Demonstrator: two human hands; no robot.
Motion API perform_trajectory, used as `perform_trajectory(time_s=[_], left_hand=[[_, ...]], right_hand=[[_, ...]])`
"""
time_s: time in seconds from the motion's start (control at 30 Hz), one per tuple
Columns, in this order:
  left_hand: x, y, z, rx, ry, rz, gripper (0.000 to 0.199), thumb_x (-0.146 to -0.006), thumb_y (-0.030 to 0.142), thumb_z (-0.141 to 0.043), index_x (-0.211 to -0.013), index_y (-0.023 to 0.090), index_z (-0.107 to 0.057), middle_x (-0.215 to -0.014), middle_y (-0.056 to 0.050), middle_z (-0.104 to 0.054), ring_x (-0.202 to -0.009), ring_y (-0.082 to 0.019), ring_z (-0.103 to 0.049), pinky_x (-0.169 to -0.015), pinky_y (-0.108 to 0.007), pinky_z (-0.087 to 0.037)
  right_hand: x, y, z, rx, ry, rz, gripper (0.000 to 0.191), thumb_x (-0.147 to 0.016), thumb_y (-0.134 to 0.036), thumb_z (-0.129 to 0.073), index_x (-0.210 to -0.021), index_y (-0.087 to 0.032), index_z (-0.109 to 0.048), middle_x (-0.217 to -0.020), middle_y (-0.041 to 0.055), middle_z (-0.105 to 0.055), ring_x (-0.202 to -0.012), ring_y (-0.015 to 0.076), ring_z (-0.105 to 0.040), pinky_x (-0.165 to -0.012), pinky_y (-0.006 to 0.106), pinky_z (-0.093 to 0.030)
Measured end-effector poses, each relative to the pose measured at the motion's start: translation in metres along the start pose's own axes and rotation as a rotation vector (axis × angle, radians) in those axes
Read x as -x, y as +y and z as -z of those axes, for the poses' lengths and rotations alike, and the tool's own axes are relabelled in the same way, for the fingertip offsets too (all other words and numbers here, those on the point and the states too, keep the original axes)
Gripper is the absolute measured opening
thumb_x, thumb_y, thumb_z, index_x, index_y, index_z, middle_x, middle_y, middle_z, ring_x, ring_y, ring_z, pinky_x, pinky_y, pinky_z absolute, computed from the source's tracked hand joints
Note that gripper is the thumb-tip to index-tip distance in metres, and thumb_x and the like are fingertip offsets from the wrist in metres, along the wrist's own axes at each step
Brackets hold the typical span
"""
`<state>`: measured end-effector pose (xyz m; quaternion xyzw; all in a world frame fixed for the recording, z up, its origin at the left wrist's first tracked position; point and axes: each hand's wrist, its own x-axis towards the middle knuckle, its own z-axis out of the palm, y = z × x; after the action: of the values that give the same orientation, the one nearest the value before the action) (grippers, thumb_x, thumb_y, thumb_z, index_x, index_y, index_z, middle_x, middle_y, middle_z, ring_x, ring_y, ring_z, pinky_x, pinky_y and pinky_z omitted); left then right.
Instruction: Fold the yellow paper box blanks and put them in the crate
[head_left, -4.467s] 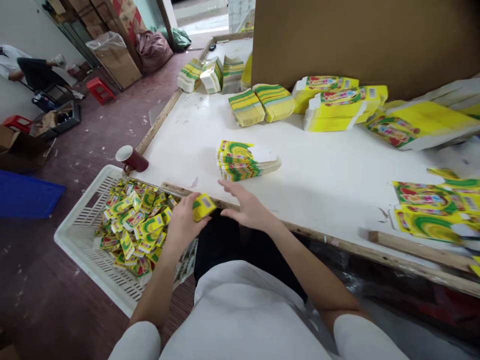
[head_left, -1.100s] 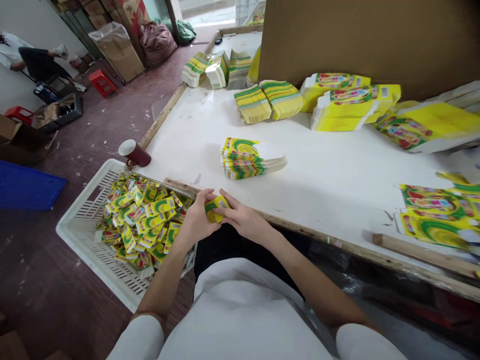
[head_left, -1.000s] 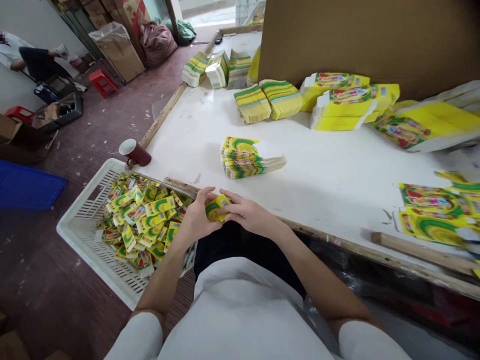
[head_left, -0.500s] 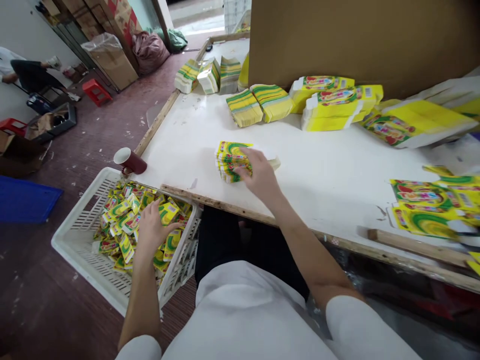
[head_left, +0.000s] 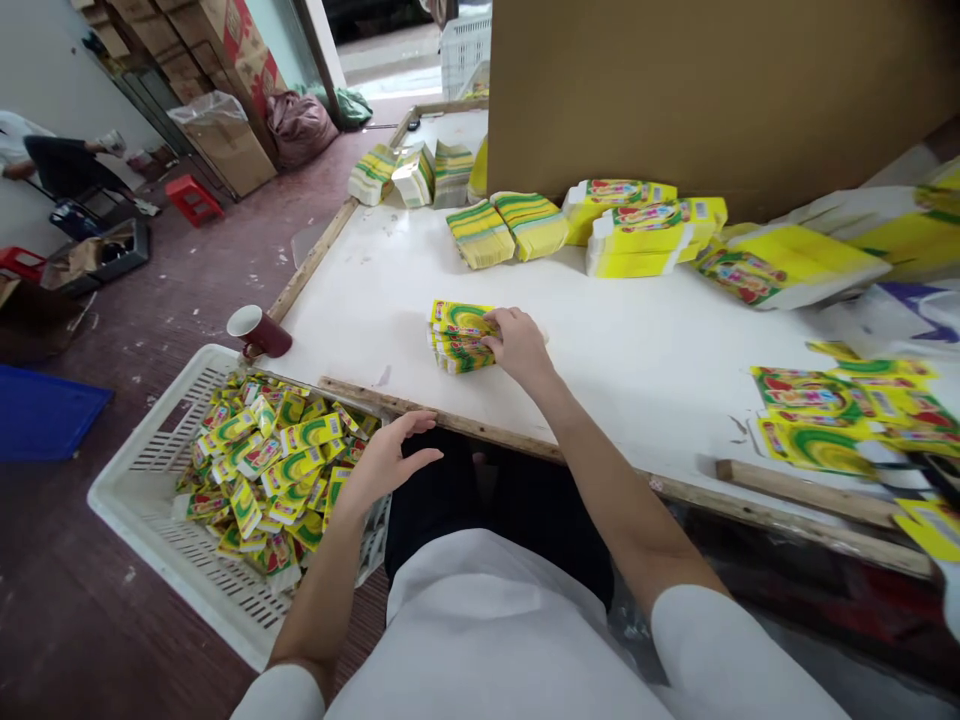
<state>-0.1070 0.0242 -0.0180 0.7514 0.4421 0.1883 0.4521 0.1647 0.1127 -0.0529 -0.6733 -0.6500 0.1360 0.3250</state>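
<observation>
A short stack of yellow-and-green printed cartons [head_left: 459,335] lies fanned on the white table in front of me. My right hand [head_left: 519,345] is at the stack's right end, thumb and fingers closed on a carton there; which layer they grip is partly hidden. Over the right side of the crate, by the table's front edge, my left hand [head_left: 390,458] hangs with fingers apart and nothing in them. Beneath and to its left, a white plastic crate [head_left: 150,530] holds a heap of small yellow cartons [head_left: 289,468].
A maroon mug [head_left: 262,332] stands at the table's left corner. Bundled cartons [head_left: 480,235] and larger yellow boxes [head_left: 637,240] line the cardboard panel [head_left: 675,100]. Flat cartons [head_left: 817,395] and a wooden strip [head_left: 810,490] lie at right. A person [head_left: 60,165] sits far left.
My left hand has moved right, from above the crate's heap towards the table edge, still open. My right hand's fingers have closed at the stack's right end. The view has shifted slightly.
</observation>
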Motion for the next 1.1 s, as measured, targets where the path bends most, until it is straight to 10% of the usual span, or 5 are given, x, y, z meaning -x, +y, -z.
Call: perform_trajectory(time_s=[0.2, 0.33, 0.47, 0.73, 1.1], left_hand=[[-0.006, -0.002, -0.009, 0.285, 0.023, -0.006, 0.059, -0.079, 0.036, -0.077, -0.132, 0.026, -0.053, -0.119, -0.01, -0.07, -0.112, -0.023, -0.065, -0.098, -0.04, -0.051], [-0.022, 0.0, -0.03, 0.765, 0.337, -0.086, 0.079, -0.061, 0.05, -0.087, -0.129, 0.029, -0.052, -0.127, -0.009, -0.063, -0.118, -0.025, -0.06, -0.093, -0.036, -0.053], [-0.035, 0.014, -0.043, 1.029, 0.656, -0.105, 0.049, -0.081, 0.067, -0.059, -0.104, 0.023, -0.06, -0.098, -0.005, -0.065, -0.094, -0.019, -0.065, -0.087, -0.034, -0.054], [-0.029, 0.006, -0.038, 0.53, 0.685, -0.055, 0.078, -0.082, 0.086, -0.017, -0.123, 0.03, -0.052, -0.1, -0.006, -0.062, -0.087, -0.017, -0.064, -0.079, -0.031, -0.056], [-0.012, -0.015, -0.044, 0.676, 0.9, -0.092, 0.036, -0.066, 0.05, -0.082, -0.074, 0.02, -0.064, -0.07, 0.004, -0.069, -0.067, -0.012, -0.067, -0.071, -0.027, -0.057]], right_hand=[[0.014, -0.019, 0.019, -0.123, 0.073, 0.01, 0.052, -0.067, -0.012, -0.071, -0.115, -0.019, -0.051, -0.098, 0.0085, -0.061, -0.095, 0.0301, -0.058, -0.089, 0.047, -0.048], [0.071, -0.064, 0.015, -0.519, -0.001, 0.094, 0.048, -0.075, -0.016, -0.068, -0.118, -0.022, -0.047, -0.094, 0.0029, -0.055, -0.083, 0.0208, -0.056, -0.077, 0.036, -0.05], [0.124, -0.106, -0.008, -0.989, -0.312, 0.118, 0.044, -0.077, -0.021, -0.069, -0.115, -0.024, -0.047, -0.09, -0.0004, -0.053, -0.078, 0.0157, -0.055, -0.071, 0.03, -0.05], [0.12, -0.102, -0.021, -0.96, -0.238, 0.022, 0.038, -0.077, -0.032, -0.077, -0.111, -0.024, -0.06, -0.085, -0.0005, -0.061, -0.071, 0.0156, -0.055, -0.066, 0.03, -0.05], [0.116, -0.087, -0.004, -0.823, -0.186, 0.142, 0.012, -0.087, -0.02, -0.061, -0.088, -0.021, -0.073, -0.08, 0.0029, -0.066, -0.072, 0.0165, -0.062, -0.066, 0.029, -0.048]])
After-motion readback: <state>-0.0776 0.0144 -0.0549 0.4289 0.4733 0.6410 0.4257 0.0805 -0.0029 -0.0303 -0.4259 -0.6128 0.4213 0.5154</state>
